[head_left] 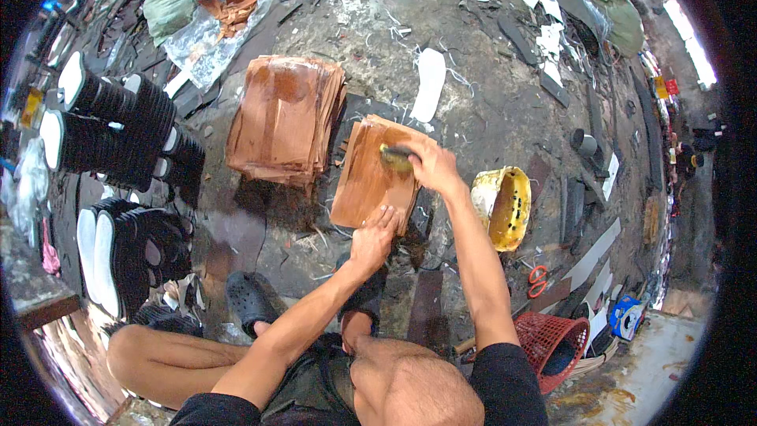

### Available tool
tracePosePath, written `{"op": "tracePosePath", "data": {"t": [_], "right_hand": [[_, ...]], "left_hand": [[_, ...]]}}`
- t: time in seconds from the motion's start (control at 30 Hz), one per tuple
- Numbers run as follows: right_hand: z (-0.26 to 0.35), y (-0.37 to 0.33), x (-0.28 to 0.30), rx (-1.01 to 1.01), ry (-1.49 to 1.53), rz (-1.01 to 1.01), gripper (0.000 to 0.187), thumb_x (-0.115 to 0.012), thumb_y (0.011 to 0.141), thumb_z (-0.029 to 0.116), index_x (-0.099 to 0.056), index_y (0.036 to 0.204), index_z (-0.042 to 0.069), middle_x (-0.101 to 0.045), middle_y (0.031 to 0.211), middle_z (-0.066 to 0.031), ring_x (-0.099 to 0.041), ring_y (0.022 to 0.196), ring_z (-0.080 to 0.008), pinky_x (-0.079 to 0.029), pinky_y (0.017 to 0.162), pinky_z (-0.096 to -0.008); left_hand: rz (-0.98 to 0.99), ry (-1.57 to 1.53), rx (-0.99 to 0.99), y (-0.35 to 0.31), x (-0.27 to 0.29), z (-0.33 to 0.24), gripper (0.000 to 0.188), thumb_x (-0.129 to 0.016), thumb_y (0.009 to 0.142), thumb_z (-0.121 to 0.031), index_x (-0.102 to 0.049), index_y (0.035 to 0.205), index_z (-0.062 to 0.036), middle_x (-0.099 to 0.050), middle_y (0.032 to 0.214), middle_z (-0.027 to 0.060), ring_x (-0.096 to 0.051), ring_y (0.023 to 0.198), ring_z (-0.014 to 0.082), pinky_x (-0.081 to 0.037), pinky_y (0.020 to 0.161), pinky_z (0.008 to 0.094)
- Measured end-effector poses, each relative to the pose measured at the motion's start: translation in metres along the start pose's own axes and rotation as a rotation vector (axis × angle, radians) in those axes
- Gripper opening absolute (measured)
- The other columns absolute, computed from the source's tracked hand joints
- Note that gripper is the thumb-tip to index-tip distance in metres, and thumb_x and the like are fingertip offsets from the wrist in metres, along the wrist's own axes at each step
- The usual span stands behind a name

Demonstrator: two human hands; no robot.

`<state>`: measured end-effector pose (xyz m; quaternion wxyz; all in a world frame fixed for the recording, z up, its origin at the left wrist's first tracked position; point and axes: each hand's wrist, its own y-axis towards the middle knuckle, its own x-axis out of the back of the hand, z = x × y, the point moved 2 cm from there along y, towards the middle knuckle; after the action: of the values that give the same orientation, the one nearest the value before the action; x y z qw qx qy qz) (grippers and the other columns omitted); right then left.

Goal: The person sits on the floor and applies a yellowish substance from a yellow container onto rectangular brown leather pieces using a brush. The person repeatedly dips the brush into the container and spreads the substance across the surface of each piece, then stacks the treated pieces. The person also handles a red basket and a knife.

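My right hand is closed around a brush, its dark, yellowish-tinged head resting on the top brown sheet of a small pile. The sheet looks wet and darker toward its far and left parts. On the near edge of that pile, my left hand lies with its fingers stretched out, pressing down. Left of it stands a taller stack of brown sheets, with a glossy, streaked top. A cut-open yellow tub sits just right of my right forearm, its inside coated and dark-spotted.
Stacks of black soles with white faces stand at the left. A white insole lies beyond the pile. Orange-handled scissors and a red basket are at the right. Brown scraps lie on a clear plastic bag.
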<state>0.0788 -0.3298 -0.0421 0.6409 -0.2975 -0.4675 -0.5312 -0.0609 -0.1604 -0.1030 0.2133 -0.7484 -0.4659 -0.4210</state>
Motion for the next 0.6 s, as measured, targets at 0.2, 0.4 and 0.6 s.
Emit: {"op": "tracePosePath", "data": {"t": [0.2, 0.4, 0.6], "right_hand": [[0.007, 0.029, -0.002, -0.110, -0.068, 0.234, 0.038, -0.061, 0.084, 0.013, -0.067, 0.118, 0.031, -0.071, 0.104, -0.0115, -0.068, 0.098, -0.0320, -0.054, 0.079, -0.0482], [0.059, -0.052, -0.019, 0.023, 0.121, 0.219, 0.038, -0.057, 0.082, 0.006, -0.069, 0.111, 0.027, -0.072, 0.102, -0.0073, -0.069, 0.091, -0.0301, -0.056, 0.071, -0.0461], [0.094, -0.122, -0.027, 0.076, 0.003, 0.097, 0.035, -0.058, 0.080, 0.009, -0.070, 0.108, 0.025, -0.070, 0.110, 0.0003, -0.068, 0.095, -0.0233, -0.058, 0.072, -0.0392]], "left_hand": [[0.115, -0.170, 0.050, -0.001, 0.023, -0.007, 0.069, -0.065, 0.074, -0.001, -0.048, 0.140, -0.0128, -0.046, 0.146, 0.0171, -0.047, 0.134, 0.0328, -0.051, 0.096, 0.0422], [-0.408, -0.179, 0.634, -0.039, 0.038, 0.066, 0.045, -0.060, 0.085, -0.010, -0.060, 0.129, -0.0032, -0.058, 0.114, 0.0185, -0.053, 0.105, 0.0360, -0.044, 0.096, 0.0420], [-0.443, -0.209, 0.662, -0.023, 0.046, 0.052, 0.033, -0.070, 0.079, -0.014, -0.068, 0.108, -0.0007, -0.060, 0.109, 0.0176, -0.057, 0.103, 0.0329, -0.046, 0.093, 0.0411]]}}
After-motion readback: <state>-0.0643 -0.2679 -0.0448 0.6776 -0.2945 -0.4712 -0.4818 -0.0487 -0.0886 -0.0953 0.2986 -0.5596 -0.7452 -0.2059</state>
